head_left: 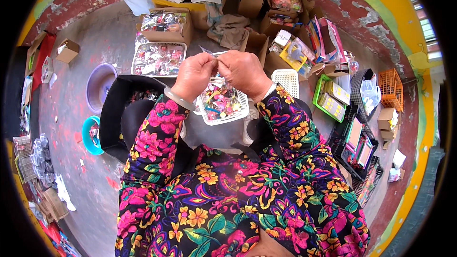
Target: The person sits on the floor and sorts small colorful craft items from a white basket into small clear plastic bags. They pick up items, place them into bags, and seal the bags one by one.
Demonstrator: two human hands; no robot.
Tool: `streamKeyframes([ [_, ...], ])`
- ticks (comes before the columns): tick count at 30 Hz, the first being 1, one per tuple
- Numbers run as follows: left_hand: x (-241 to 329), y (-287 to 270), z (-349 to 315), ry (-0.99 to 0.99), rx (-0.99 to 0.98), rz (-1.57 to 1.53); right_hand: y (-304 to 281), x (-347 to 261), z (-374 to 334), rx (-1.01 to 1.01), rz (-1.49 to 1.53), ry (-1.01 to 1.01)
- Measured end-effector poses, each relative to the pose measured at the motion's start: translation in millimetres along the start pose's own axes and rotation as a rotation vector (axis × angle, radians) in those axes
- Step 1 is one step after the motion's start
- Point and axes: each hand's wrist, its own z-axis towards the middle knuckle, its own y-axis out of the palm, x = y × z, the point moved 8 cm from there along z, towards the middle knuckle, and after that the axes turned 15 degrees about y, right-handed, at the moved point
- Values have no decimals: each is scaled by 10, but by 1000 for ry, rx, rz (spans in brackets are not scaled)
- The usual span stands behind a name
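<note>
My left hand point(194, 76) and my right hand point(245, 72) meet in front of me, thumbs and fingertips pinched close together. A thin, clear sliver of what looks like plastic point(206, 50) sticks out past my left fingers. Whatever lies between the right fingertips is hidden. Below the hands stands a white plastic basket point(228, 120) holding many small colourful pieces point(221, 99), in pink, yellow and red. A pale bangle point(179, 101) circles my left wrist.
Beyond my hands, a white tray point(134, 62) holds small packets beside a cardboard box point(189, 31). To the left are a black container point(108, 123), a purple basin point(90, 88) and a turquoise basin point(85, 138). A green basket point(318, 96) and black crates point(345, 135) stand right.
</note>
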Motion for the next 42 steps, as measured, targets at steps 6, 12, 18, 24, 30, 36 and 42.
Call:
streamKeyframes([
  [6, 107, -26, 12, 83, 43, 6, -86, 42, 38, 32, 158, 108],
  [12, 118, -6, 1, 65, 17, -101, -55, 136, 59, -81, 340, 208],
  [18, 173, -1, -15, 30, -33, -203, 12, 194, 44, -228, 536, 317],
  [24, 219, -23, -10, -55, -92, -213, 13, 172, 35, -186, 504, 275],
  [30, 190, -129, 37, -23, -69, 360, -53, -192, -26, 170, -183, -47],
  [36, 25, -184, -13, -121, -4, 454, 71, -120, -27, 132, -146, 7],
  [42, -325, -79, -119, -433, 208, -134, 94, -45, 4, 126, -35, 57],
])
